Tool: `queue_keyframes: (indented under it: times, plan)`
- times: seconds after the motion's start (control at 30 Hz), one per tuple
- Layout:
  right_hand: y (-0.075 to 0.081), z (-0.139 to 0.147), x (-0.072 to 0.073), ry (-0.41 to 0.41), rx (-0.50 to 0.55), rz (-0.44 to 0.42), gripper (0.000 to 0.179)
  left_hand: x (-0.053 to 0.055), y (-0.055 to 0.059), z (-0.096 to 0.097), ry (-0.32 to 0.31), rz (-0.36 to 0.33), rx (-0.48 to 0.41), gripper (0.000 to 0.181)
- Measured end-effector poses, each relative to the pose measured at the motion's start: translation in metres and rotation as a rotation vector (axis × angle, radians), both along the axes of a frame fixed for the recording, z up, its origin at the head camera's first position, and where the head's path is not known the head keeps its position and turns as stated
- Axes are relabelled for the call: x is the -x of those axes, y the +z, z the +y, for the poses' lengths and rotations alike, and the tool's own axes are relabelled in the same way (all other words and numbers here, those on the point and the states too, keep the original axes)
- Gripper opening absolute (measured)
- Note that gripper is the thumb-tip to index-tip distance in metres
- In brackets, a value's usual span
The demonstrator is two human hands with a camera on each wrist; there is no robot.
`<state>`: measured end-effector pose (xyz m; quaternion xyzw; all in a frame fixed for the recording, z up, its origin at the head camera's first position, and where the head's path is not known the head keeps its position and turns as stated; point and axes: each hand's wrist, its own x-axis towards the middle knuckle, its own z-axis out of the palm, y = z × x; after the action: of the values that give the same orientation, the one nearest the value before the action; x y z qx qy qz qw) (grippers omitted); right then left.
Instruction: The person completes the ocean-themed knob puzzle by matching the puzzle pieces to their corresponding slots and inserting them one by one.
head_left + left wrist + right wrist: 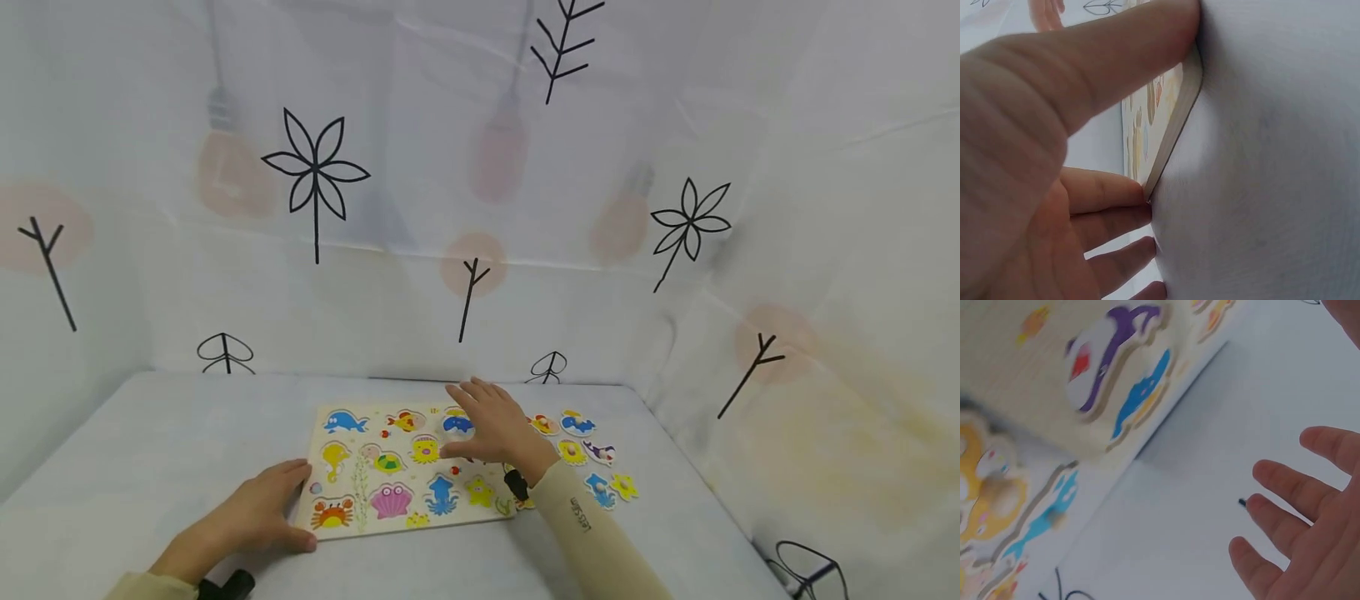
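A wooden puzzle board (356,437) with colourful sea animals lies flat in front of me. My left hand (251,508) is at its near left corner, thumb along the front edge and fingertips touching the left edge. The left wrist view shows the board's side (1175,128) between thumb and fingers. Above the board's right part hovers my right hand (495,425), fingers spread and nothing in them. It covers some pictures there. On the board are a crab (332,512), a pink shell (391,501) and a blue squid (441,495). A purple orca (1110,344) shows in the right wrist view.
Loose knobbed pieces lie right of the board, among them a yellow starfish (624,486), a blue squid piece (600,492) and an orca piece (599,452). My right forearm partly hides others. A patterned cloth wall (420,317) rises behind the white table (187,417).
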<state>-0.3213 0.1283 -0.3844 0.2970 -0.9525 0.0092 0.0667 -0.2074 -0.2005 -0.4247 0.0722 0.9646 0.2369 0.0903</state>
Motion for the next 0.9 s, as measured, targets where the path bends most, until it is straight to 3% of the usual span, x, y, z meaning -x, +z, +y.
queue_keyframes:
  times: [0.4,0.7,0.9]
  plan:
    - [-0.003,0.041,0.016,-0.102,0.000,-0.024,0.094,-0.003,0.000,0.001,-0.017,0.038,0.011,0.110]
    - [-0.003,0.064,0.026,-0.123,0.060,-0.063,0.085,-0.001,-0.001,0.001,-0.012,0.024,0.035,0.110]
    - [-0.008,0.073,0.033,-0.146,0.046,-0.111,0.082,-0.001,0.000,0.002,-0.012,0.021,0.038,0.110]
